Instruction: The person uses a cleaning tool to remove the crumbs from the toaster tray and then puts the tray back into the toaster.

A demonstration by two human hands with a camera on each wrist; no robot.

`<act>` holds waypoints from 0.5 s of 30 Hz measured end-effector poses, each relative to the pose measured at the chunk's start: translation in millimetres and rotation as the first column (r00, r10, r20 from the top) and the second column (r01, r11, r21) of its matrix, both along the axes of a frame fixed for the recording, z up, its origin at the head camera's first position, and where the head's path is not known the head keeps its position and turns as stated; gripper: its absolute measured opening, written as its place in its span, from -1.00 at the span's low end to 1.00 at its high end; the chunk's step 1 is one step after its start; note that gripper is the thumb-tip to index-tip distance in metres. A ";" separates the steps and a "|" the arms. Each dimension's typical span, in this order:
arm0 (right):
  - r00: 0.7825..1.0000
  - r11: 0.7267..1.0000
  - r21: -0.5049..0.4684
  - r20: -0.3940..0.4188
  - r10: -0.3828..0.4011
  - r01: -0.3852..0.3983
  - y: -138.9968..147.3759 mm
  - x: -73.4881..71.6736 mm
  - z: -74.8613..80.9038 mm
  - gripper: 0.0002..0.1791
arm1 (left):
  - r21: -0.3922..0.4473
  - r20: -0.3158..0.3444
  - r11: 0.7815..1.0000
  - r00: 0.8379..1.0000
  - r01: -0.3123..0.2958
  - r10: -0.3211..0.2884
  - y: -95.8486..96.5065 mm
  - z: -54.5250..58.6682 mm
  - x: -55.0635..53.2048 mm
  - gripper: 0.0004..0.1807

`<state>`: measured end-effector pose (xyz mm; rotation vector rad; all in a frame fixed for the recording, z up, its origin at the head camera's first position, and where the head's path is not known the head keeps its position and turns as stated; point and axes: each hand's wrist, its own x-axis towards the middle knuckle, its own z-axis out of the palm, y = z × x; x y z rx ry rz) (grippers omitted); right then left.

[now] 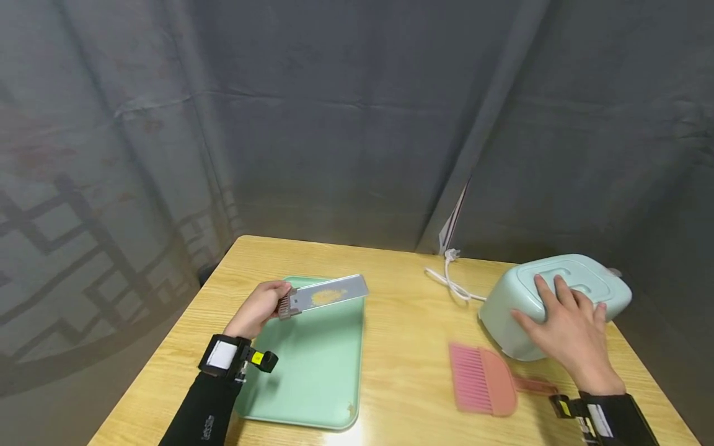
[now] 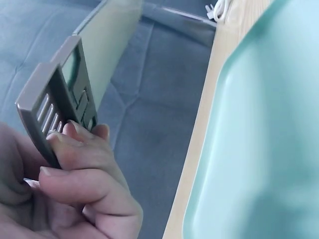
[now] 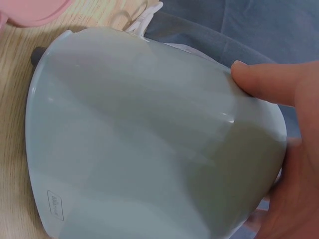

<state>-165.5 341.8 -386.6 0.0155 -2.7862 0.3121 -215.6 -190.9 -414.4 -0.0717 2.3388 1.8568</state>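
Observation:
My left hand [image 1: 259, 308] pinches the grey slotted end of a flat metal crumb tray [image 1: 352, 287], thumb on top. Tan crumbs [image 1: 328, 297] lie in a patch on its plate. Under it stands a mint-green rectangular tray [image 1: 312, 371], with a small tan speck near its front right corner. At the right, my right hand [image 1: 574, 337] rests spread over the top of a mint-green toaster [image 1: 507, 316]. In the right wrist view the thumb [image 3: 269, 82] lies along the toaster's upper edge; the other fingers are mostly hidden there.
A pink brush [image 1: 482, 381] lies in front of the toaster, its handle pointing right. The toaster's white cord and plug [image 1: 454, 282] lie loosely behind, near the table's back edge. A grey curtain [image 1: 357, 124] hangs behind the wooden table [image 1: 407, 322].

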 end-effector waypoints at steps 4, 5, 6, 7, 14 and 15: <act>1.000 1.000 -0.008 0.001 0.007 -0.007 3.3 1.4 -0.8 0.05 | -0.048 -0.013 0.998 0.999 -0.045 0.044 -5.1 -0.6 2.1 -0.62; 1.000 1.000 -0.018 -0.010 0.016 -0.017 4.5 2.3 -1.3 0.06 | -0.054 -0.012 0.997 0.998 -0.055 0.054 -5.8 -0.9 2.4 -0.62; 0.999 0.999 -0.033 -0.026 0.027 -0.028 6.2 4.1 -1.4 0.07 | -0.059 -0.010 0.996 0.998 -0.063 0.062 -6.1 -1.0 2.6 -0.61; 0.999 0.998 -0.055 -0.040 0.036 -0.038 8.1 6.3 -1.8 0.07 | -0.061 -0.007 0.996 0.998 -0.064 0.064 -6.4 -1.4 2.7 -0.61; 0.983 0.977 -0.214 -0.175 -0.060 0.021 22.2 37.7 -2.9 -0.20 | -0.070 -0.009 0.995 0.998 -0.064 0.063 -6.7 -1.9 3.7 -0.60; 0.981 0.973 -0.224 -0.171 -0.097 0.057 24.4 42.5 -4.2 -0.29 | -0.072 -0.012 0.995 0.998 -0.065 0.064 -6.6 -1.7 3.7 -0.60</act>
